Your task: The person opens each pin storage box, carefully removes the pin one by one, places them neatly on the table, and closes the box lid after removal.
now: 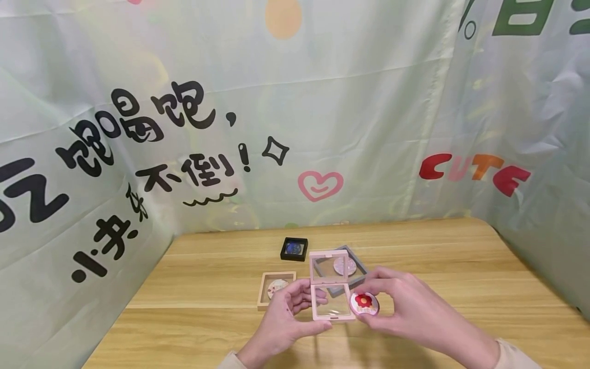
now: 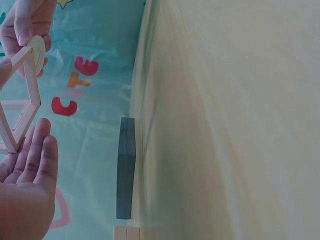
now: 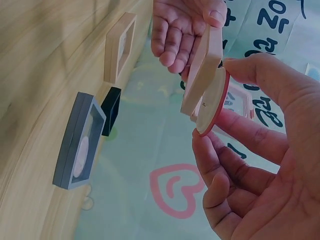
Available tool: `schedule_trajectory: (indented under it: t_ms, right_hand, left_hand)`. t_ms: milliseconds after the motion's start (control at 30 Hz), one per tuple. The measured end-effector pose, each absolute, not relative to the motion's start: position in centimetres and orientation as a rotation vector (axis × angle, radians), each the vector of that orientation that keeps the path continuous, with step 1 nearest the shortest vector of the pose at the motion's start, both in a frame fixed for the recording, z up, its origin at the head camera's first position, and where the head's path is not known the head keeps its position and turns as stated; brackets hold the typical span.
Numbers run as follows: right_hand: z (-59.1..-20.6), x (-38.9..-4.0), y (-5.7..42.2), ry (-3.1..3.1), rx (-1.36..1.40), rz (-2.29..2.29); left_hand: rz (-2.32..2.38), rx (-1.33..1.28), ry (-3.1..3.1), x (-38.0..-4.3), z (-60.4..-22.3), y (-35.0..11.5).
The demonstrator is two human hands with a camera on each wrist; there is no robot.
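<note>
My left hand (image 1: 282, 322) holds a small pink display case (image 1: 329, 283) above the table, thumb at its lower edge and fingers behind. The case is hinged open, its two halves fitted with clear film. Between thumb and fingers, my right hand (image 1: 417, 310) pinches a round badge (image 1: 364, 303) with a red flower on white. The badge is right at the case's right edge. In the right wrist view, the pale back of the badge (image 3: 213, 102) shows beside the case (image 3: 204, 72). My left fingers lie extended under the case in the left wrist view.
On the wooden table (image 1: 207, 287), a black case (image 1: 294, 256) holds a blue round piece. A beige case (image 1: 278, 274) and a grey case (image 1: 361, 266), each with a round badge inside, lie behind my hands. A printed cloth (image 1: 369, 128) hangs around the table.
</note>
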State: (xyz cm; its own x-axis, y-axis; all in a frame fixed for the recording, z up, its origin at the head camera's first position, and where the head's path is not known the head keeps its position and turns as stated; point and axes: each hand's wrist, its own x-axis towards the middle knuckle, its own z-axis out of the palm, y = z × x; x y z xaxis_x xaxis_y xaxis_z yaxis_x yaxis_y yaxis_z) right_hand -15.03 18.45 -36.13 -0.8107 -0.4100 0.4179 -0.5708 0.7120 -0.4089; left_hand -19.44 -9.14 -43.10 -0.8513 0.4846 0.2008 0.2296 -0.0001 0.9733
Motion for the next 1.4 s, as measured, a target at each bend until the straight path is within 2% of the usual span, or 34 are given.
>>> schedule_trajectory:
  t_ms: [467, 1400]
  right_hand:
    - [-37.1, -14.8, 19.5, -2.552, 0.787, 0.754]
    - [-40.2, -14.7, 22.2, -2.859, 0.672, 0.761]
  left_hand:
    - [1.965, 0.776, 2.072, -19.5, -43.3, -9.5]
    - [1.938, 0.699, 2.113, -19.4, -43.1, -10.0]
